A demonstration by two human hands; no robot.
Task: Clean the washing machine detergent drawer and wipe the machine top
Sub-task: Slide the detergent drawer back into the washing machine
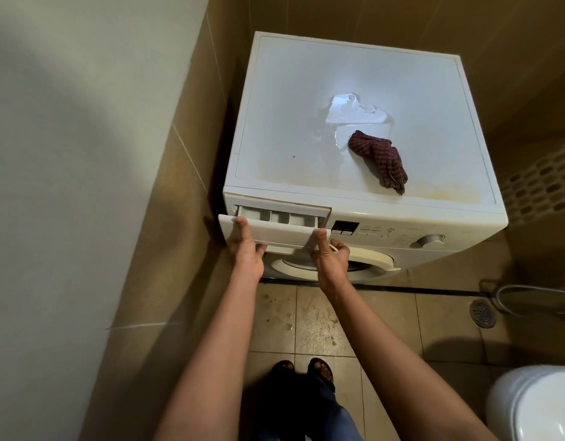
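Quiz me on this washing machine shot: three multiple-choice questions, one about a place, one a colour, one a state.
1. Where is the striped cloth? A) on the machine top B) on the floor C) in the drum
2. Its colour? A) blue B) dark red C) yellow
3. The detergent drawer is: A) shut B) removed C) partly open
Answers: A, it rests on that white surface; B, dark red stripes; C, left hand and right hand hold its front, compartments showing.

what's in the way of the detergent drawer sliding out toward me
Nothing visible. The left hand and right hand grip the detergent drawer by its front panel, and the space in front of it, above the door, is open.
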